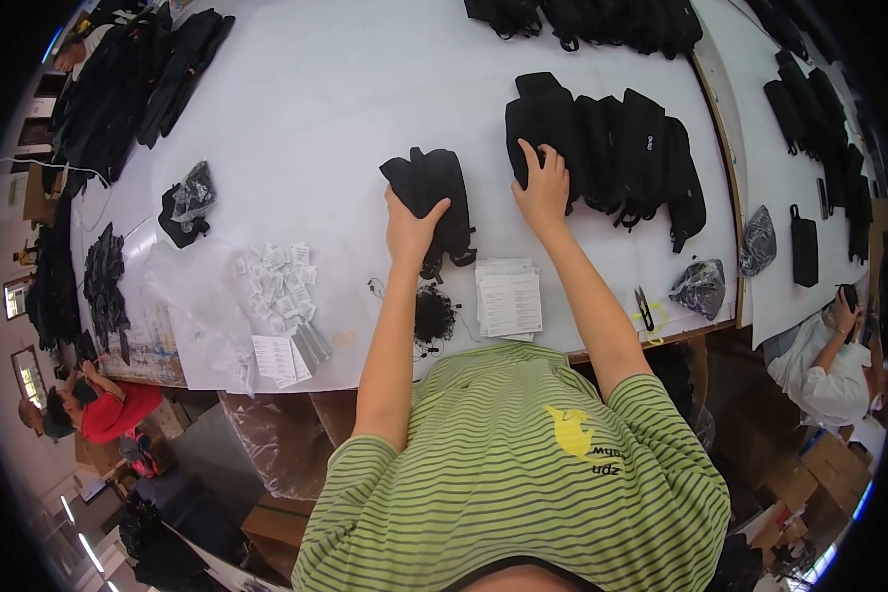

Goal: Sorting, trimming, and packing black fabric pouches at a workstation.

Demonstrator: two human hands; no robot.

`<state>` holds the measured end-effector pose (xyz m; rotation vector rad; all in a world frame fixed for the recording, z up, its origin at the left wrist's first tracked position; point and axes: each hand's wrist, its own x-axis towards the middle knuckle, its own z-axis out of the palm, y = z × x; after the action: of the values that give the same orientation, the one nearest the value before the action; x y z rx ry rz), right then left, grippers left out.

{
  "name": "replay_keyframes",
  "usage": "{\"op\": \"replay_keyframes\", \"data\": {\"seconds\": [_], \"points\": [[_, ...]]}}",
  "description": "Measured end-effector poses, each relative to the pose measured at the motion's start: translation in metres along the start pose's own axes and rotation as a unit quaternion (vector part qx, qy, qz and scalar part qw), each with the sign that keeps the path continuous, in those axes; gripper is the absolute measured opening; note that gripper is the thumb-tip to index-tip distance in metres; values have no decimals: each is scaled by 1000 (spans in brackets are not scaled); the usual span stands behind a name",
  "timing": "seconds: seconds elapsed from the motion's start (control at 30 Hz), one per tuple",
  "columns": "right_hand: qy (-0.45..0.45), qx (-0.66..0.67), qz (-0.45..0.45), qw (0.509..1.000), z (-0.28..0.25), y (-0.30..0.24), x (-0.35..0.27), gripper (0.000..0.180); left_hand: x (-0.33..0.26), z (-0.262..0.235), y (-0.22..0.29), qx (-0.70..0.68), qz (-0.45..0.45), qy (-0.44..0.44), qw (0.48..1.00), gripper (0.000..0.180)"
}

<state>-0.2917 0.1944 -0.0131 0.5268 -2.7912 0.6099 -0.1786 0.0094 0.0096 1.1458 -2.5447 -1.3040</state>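
Black fabric pouches lie on the white tabletop before me. My left hand [411, 229] is closed round the near left side of a small group of black pouches [449, 187], thumb on top and the other fingers hidden by the cloth. To the right, my right hand [545, 185] grips the near left edge of a black pouch [543, 113], with its fingertips bent over the fabric. That pouch is at the left end of a row of black pouches [641, 148]. Between my forearms sit a stack of printed white cards [510, 299] and a heap of thin black cords [433, 316].
Small white tags [276, 281] and printed slips [279, 357] lie to the left near clear plastic [192, 306]. Black thread snips [644, 309] and a plastic-wrapped black bundle [701, 288] are at right. More pouches [622, 25] lie at the far side. Other people work at both sides.
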Motion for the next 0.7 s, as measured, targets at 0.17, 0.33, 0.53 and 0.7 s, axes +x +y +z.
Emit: {"op": "replay_keyframes", "data": {"seconds": [0.17, 0.33, 0.53, 0.7], "points": [[29, 386, 77, 919, -22, -22, 14, 48, 0, -4, -5, -13, 15, 7, 1000, 95], [-159, 639, 287, 696, 8, -23, -18, 48, 0, -1, -2, -22, -8, -6, 1000, 94], [-75, 530, 360, 765, 37, -11, -37, 27, -1, 3, -1, -22, 23, 12, 999, 93], [-149, 692, 391, 589, 14, 0, -31, 45, -1, -2, -2, -9, -3, 3, 1000, 93]]}}
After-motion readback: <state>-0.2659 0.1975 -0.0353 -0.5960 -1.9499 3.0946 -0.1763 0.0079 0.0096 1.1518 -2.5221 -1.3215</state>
